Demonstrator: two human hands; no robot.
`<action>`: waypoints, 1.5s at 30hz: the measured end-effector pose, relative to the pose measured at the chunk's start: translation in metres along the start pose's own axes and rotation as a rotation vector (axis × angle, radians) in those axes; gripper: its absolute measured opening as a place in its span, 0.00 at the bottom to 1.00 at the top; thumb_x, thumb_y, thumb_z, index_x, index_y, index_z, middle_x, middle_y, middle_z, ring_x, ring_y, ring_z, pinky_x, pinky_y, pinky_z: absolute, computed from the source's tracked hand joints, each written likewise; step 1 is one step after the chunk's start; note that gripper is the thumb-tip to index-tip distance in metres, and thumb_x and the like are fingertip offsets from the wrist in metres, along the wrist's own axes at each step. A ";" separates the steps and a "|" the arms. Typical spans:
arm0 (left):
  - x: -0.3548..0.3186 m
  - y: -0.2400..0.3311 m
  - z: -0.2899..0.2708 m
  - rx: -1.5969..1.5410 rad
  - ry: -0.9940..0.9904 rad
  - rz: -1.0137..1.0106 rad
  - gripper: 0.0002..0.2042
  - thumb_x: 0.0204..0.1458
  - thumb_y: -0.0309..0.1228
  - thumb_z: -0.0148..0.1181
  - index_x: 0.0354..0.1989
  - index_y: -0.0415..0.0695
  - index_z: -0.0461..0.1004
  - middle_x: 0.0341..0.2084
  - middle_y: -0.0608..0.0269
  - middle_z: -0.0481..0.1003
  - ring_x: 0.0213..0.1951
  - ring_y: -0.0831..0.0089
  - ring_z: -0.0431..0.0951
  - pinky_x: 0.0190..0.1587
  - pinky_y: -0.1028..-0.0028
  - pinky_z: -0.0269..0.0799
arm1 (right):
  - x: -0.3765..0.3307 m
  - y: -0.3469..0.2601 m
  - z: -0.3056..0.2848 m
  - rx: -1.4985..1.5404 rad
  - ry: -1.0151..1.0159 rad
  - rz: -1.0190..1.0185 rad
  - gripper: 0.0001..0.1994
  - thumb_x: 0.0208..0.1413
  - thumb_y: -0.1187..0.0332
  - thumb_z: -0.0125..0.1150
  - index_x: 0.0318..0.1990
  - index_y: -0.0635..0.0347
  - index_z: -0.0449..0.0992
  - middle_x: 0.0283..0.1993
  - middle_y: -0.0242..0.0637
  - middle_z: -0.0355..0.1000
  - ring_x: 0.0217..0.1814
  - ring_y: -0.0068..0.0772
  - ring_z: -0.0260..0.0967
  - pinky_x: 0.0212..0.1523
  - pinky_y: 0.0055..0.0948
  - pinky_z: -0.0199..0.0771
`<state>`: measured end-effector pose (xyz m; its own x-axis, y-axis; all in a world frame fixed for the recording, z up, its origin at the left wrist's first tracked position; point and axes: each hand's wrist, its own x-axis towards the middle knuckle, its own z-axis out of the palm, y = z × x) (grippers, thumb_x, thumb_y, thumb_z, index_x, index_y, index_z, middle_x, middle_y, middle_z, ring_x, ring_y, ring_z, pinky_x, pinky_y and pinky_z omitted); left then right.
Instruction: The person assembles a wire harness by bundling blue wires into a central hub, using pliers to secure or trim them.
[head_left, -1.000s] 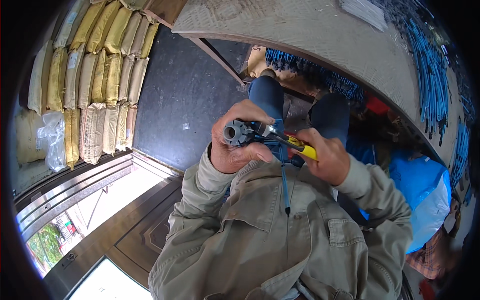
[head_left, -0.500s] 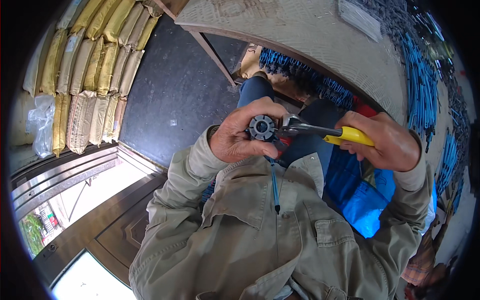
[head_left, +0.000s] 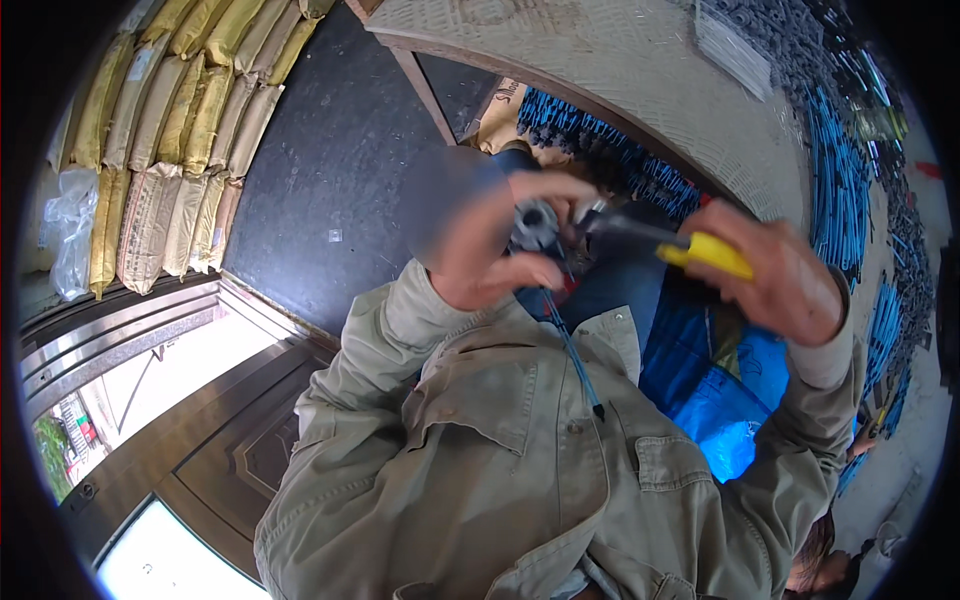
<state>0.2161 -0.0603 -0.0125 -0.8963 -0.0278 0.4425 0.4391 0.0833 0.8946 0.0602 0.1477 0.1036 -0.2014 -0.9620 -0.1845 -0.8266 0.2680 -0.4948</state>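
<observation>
My left hand (head_left: 468,245) is curled around a dark grey, round plastic piece (head_left: 535,224) with a hole in its middle; the slots around its rim blur with motion. A thin blue strand (head_left: 574,350) with a black tip hangs below that hand, against the front of my jacket; its upper end is hidden. My right hand (head_left: 778,280) is wrapped around the yellow handle of metal pliers (head_left: 635,232). Their jaws point left, close to my left fingertips and the round piece. Blur hides whether they touch it.
A worktable (head_left: 600,60) stands ahead, with bunches of thin blue strands (head_left: 838,185) and dark parts at its right. More blue strands (head_left: 600,135) lie beneath it. Blue plastic sheeting (head_left: 715,400) is by my right leg. Filled sacks (head_left: 150,125) are stacked left, near a door (head_left: 240,450).
My left hand has shifted slightly up and tilted the round piece. The pliers' head has moved a little right, off the piece's edge. The blue strand's tip has swung right.
</observation>
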 end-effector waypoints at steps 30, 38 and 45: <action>-0.117 -0.169 0.010 -1.554 0.719 -0.423 0.23 0.55 0.50 0.45 0.38 0.37 0.69 0.36 0.55 0.71 0.49 0.58 0.67 0.55 0.60 0.61 | 0.077 -0.012 0.131 0.488 0.518 -0.705 0.16 0.45 0.62 0.66 0.37 0.62 0.73 0.41 0.44 0.71 0.42 0.39 0.70 0.42 0.35 0.68; -0.139 -0.119 -0.008 0.030 0.502 -0.529 0.26 0.55 0.50 0.47 0.47 0.36 0.69 0.41 0.56 0.72 0.43 0.67 0.73 0.47 0.66 0.69 | 0.055 -0.023 0.114 0.668 0.586 -0.470 0.09 0.42 0.74 0.65 0.32 0.62 0.72 0.31 0.39 0.71 0.33 0.36 0.71 0.37 0.30 0.70; -0.058 -0.027 0.002 -0.467 0.218 -0.460 0.22 0.46 0.34 0.64 0.47 0.38 0.67 0.39 0.60 0.72 0.39 0.74 0.72 0.41 0.74 0.67 | 0.052 -0.023 0.141 1.134 0.483 -0.223 0.05 0.47 0.78 0.55 0.33 0.66 0.70 0.32 0.41 0.68 0.33 0.30 0.65 0.34 0.27 0.64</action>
<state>0.2561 -0.0593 -0.0620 -0.9865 -0.1608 -0.0296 0.0416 -0.4216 0.9058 0.1429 0.0985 -0.0143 -0.4852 -0.8492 0.2085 0.0012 -0.2391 -0.9710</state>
